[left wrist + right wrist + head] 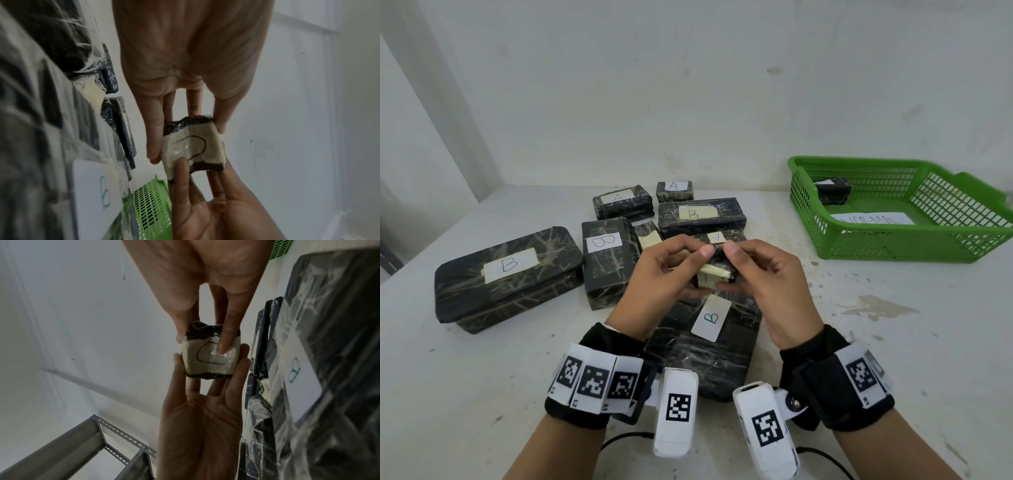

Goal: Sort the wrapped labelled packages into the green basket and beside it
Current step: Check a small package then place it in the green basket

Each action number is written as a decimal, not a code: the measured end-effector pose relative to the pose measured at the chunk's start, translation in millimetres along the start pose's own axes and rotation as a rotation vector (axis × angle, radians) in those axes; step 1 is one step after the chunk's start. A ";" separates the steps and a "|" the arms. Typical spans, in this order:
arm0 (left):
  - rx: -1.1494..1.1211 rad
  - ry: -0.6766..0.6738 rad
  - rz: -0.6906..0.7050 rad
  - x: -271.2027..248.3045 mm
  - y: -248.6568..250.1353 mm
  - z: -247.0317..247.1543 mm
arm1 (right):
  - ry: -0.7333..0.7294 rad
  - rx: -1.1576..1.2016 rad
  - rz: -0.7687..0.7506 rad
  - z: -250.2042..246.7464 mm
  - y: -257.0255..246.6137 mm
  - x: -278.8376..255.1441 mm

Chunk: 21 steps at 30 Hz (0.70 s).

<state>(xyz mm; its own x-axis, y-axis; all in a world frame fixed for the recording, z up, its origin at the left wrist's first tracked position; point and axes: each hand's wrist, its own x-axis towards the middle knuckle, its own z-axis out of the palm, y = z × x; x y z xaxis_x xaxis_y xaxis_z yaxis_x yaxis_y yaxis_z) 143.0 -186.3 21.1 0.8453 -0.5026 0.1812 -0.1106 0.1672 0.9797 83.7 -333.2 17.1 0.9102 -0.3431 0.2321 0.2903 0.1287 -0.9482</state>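
Both hands hold one small black wrapped package [714,275] above the table, its cream label facing me. My left hand [688,270] pinches its left side and my right hand [739,270] pinches its right side, thumbs on top. In the wrist views the small package [193,146] [207,358] shows a curved pen mark, partly covered by a finger [226,340]. The green basket [893,245] stands at the right. It holds one black package [834,192] and a paper sheet marked NORMAL [869,219].
Several wrapped packages lie on the white table: a large B box [506,263], a B pack [606,257], two A packs [619,202] [674,190], another B [698,214], and a big B [709,318] under my hands. A grey shelf frame [98,443] stands to the left.
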 end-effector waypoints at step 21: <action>-0.143 0.062 -0.134 3.2 0.5 1.7 | -0.052 -0.105 0.060 -3.4 1.6 3.7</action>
<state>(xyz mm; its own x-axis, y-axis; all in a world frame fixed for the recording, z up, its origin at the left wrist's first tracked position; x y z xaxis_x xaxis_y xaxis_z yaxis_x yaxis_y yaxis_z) 144.8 -189.3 22.3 0.8787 -0.4757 0.0402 0.0765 0.2234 0.9717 86.5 -337.4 15.7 0.9399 -0.2882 0.1830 0.2051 0.0484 -0.9775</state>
